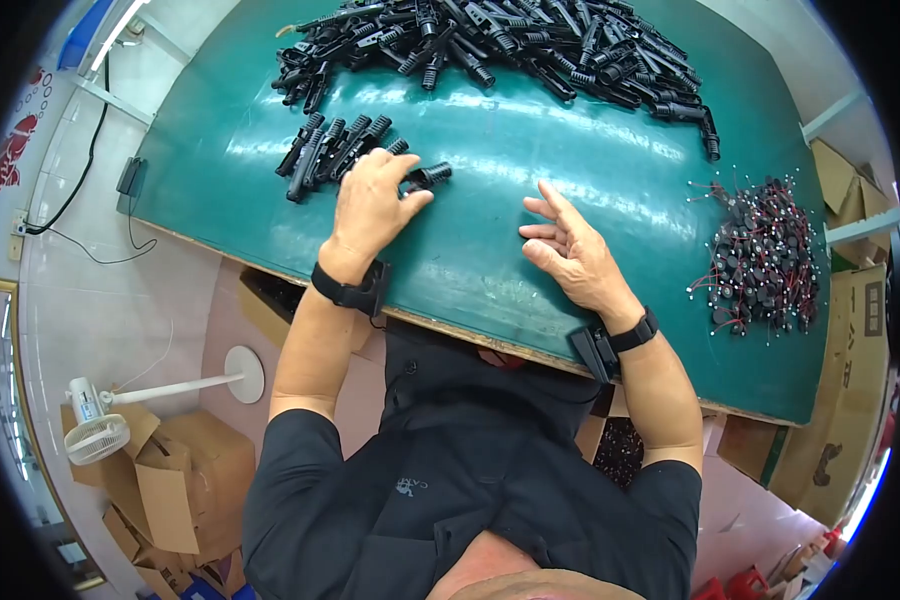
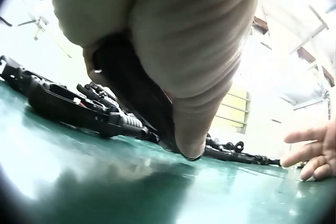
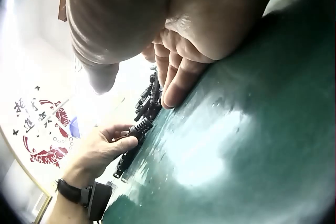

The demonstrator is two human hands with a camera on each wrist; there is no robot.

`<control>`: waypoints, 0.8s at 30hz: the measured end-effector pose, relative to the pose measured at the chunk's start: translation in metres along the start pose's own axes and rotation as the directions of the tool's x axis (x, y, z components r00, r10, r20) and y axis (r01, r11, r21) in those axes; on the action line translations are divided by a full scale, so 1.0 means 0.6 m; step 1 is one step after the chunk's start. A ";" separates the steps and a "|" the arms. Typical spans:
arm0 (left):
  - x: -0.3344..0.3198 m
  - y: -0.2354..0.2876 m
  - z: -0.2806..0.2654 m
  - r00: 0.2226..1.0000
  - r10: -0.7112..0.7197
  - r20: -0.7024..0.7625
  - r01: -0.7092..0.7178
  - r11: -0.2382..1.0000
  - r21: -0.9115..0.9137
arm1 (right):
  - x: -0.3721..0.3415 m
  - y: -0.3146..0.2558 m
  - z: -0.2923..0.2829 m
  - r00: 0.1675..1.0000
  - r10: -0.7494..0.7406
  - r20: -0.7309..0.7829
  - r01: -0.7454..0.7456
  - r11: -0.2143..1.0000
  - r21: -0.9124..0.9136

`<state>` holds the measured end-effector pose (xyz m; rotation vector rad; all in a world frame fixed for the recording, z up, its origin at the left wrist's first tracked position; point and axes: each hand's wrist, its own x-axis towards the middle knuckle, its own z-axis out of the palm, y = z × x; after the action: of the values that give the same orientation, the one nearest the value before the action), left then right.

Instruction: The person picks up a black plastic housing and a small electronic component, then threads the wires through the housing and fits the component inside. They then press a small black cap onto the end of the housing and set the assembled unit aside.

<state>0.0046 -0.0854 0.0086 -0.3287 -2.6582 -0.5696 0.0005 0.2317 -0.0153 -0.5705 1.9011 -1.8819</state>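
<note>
Black ribbed part (image 1: 430, 177) at 12 o'clock in head view, over green table (image 1: 490, 270). Left hand (image 1: 370, 203): fingers clamped on it. From the part: small row of similar parts (image 1: 327, 152) at 9–10, right hand (image 1: 577, 257) at 4, fingers extended, apart; big black heap (image 1: 505, 42) at 12–1, wired discs (image 1: 765, 255) around 3.

Left hand (image 3: 96, 151) grips a black ribbed part (image 3: 126, 160); right hand (image 3: 181, 24) looms close.

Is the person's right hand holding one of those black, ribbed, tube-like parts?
No, the bare right hand holds nothing over the glossy green tabletop.
</note>
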 end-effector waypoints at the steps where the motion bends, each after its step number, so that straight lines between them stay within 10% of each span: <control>1: 0.001 -0.007 -0.005 1.000 -0.020 -0.011 0.021 0.997 0.069 | 0.001 0.000 -0.001 1.000 0.001 0.009 0.000 1.000 -0.030; 15: 0.023 -0.016 -0.004 0.995 -0.028 -0.097 0.046 0.980 0.194 | 0.001 0.009 -0.016 1.000 -0.012 -0.001 0.012 0.990 -0.142; 24: 0.073 0.054 0.073 0.977 0.107 0.185 -0.031 0.927 -0.375 | 0.015 -0.029 -0.012 0.999 0.037 -0.001 -0.035 0.942 -0.335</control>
<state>-0.0390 -0.0315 0.0018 -0.6172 -2.7045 -1.0715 -0.0109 0.2324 0.0021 -0.6363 2.2303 -1.5389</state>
